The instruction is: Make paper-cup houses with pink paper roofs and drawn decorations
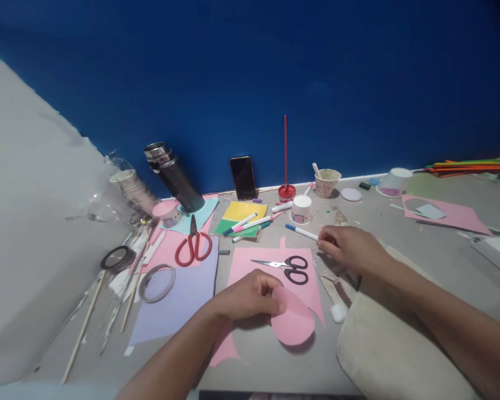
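My left hand (254, 297) pinches a pink paper cutout (294, 328) with rounded edges near the table's front. Under that hand lies a larger sheet of pink paper (245, 264) with cut edges. Black-handled scissors (281, 264) rest on this sheet, just beyond my left hand. My right hand (344, 247) is closed at the uncapped-looking end of a white marker with a blue cap (302, 231), which points to the left. The fingertips partly hide the marker's near end.
Red-handled scissors (194, 247), a tape roll (157, 283) and purple paper (183, 300) lie left. Behind stand a leaning flask (177, 180), a phone (242, 178), a red stick on a base (286, 193) and paper cups (301, 210). Beige cloth (383, 333) lies under my right forearm.
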A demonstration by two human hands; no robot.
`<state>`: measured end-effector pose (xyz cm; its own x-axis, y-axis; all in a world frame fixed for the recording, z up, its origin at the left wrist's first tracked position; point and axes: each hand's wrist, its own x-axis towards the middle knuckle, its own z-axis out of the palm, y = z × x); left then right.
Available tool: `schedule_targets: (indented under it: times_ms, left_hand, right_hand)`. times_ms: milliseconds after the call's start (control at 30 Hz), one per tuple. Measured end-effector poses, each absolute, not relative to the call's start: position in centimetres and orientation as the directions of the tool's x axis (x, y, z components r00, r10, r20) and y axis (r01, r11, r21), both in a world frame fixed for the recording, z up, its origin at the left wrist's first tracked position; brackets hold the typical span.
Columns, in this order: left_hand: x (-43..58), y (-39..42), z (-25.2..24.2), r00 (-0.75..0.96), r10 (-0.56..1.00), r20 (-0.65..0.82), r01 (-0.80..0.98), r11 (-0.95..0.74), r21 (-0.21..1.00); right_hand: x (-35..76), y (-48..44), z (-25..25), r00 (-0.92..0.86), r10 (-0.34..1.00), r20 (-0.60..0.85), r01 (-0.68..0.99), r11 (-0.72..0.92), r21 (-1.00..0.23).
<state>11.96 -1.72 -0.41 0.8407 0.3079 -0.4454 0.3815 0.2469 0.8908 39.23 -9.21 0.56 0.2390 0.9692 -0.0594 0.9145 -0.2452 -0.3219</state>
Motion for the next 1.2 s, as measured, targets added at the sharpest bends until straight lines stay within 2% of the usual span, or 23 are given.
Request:
schedule_targets:
  times_ms: [33,67,233,367,467,533,600,700,800,1067,1133,1200]
  left_hand:
    - [11.9,-1.7,-0.5,0.842,0.305,-0.444,0.384,0.238,0.892]
    - [11.9,-1.6,-0.5,0.843,0.302,-0.446,0.389,0.231,0.892]
    - [11.6,-1.5,-0.4,0.853,0.249,-0.458,0.418,0.197,0.887]
    - [11.3,-1.5,0.2,0.862,0.168,-0.478,0.448,0.188,0.874]
    - [11.4,-1.7,0.4,0.863,0.131,-0.488,0.457,0.209,0.865]
    - [11.7,-1.9,0.2,0.857,0.202,-0.474,0.423,0.252,0.871]
    - [12.1,-1.9,-0.3,0.814,0.357,-0.459,0.345,0.339,0.875]
    - [12.4,-1.3,-0.6,0.634,0.655,-0.411,0.169,0.401,0.9]
    - [12.2,-0.3,-0.3,0.44,0.851,-0.286,0.096,0.272,0.958]
    - [11.4,0.9,0.4,0.219,0.974,-0.062,-0.056,0.076,0.996]
    - [11.3,1.2,0.3,0.173,0.984,-0.047,-0.128,0.07,0.989]
    - [11.2,1.5,0.3,0.149,0.987,-0.055,-0.178,0.082,0.981]
  right_hand:
    - [39.7,-9.0,0.9,0.26,0.959,-0.11,0.94,-0.277,-0.197]
    - [40.2,-8.8,1.2,0.277,0.951,-0.134,0.946,-0.295,-0.137]
    - [42.2,-8.5,2.2,0.32,0.935,-0.151,0.942,-0.332,-0.059]
    - [42.3,-8.5,2.5,0.312,0.939,-0.148,0.943,-0.324,-0.072]
    - [40.7,-8.6,2.0,0.145,0.975,-0.166,0.952,-0.184,-0.246]
    - [38.8,-8.6,1.3,-0.032,0.989,-0.147,0.917,-0.03,-0.398]
    - [36.8,-8.6,0.7,-0.193,0.972,-0.136,0.899,0.119,-0.422]
    - [34.7,-8.5,0.0,-0.199,0.965,-0.174,0.909,0.115,-0.401]
    - [34.1,-8.3,-0.1,-0.149,0.968,-0.203,0.925,0.063,-0.376]
    - [34.1,-8.5,0.3,-0.153,0.96,-0.236,0.963,0.091,-0.253]
    - [34.4,-8.6,0.1,-0.119,0.967,-0.225,0.947,0.043,-0.317]
    - [35.1,-8.5,-0.4,-0.087,0.972,-0.217,0.887,-0.024,-0.46]
